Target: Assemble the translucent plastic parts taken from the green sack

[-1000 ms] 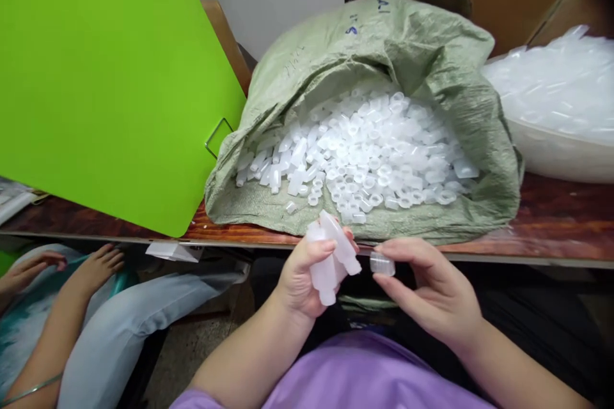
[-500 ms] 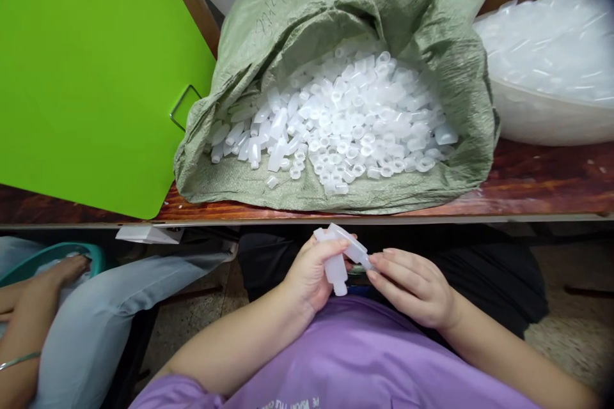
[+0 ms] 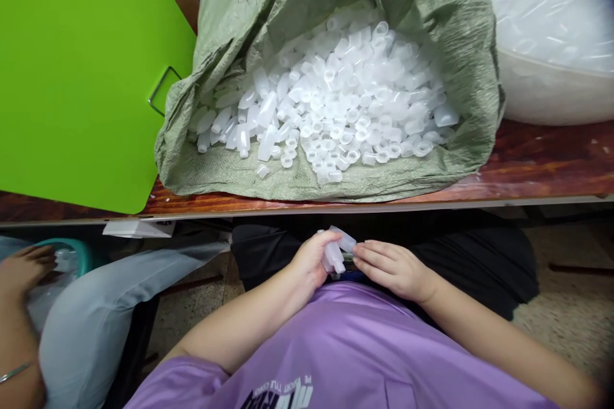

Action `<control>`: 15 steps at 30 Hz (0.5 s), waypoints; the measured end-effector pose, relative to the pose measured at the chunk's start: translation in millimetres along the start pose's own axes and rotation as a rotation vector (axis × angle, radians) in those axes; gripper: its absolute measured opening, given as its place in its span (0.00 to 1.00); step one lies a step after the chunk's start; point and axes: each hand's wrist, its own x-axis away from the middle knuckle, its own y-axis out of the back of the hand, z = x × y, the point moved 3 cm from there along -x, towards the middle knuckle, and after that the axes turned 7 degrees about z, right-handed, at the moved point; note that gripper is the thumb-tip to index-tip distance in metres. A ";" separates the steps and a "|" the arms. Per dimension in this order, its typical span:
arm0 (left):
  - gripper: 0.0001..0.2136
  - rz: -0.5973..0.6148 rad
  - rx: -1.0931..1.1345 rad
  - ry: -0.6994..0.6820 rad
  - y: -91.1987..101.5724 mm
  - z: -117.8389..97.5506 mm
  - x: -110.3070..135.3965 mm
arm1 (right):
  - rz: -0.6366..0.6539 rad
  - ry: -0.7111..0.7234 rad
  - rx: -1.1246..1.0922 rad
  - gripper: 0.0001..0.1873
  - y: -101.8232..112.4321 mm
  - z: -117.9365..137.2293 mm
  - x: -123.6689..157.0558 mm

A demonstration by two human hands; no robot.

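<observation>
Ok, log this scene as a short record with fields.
Left hand: holds at least two small translucent plastic bottles
Right hand: fingertips at one bottle's end; anything between them is hidden
Wooden table: open green woven sack with loose translucent plastic pieces inside
Right of sack: whitish bowl, heaped
Left of sack: bright green board
Far left: co-worker's hand at teal basin

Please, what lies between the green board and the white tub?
An open woven sack, heaped with translucent plastic parts, some bottle-shaped; the head view shows it.
</observation>
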 end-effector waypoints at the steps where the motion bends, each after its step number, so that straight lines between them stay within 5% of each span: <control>1: 0.06 -0.009 0.004 -0.019 1.4 0.2 -1.4 | 0.018 -0.087 -0.057 0.13 -4.5 -3.8 0.0; 3: 0.06 -0.021 0.005 -0.100 4.1 -0.4 -3.7 | 0.044 -0.354 -0.190 0.12 -15.8 -11.7 -0.4; 7: 0.07 -0.018 -0.060 -0.242 8.1 -2.7 -8.5 | 0.079 -0.789 -0.449 0.26 -41.8 -15.6 -0.3; 15: 0.06 -0.060 -0.040 -0.284 15.6 -2.2 -13.0 | -0.099 -0.820 -0.653 0.17 -53.1 -15.3 -1.9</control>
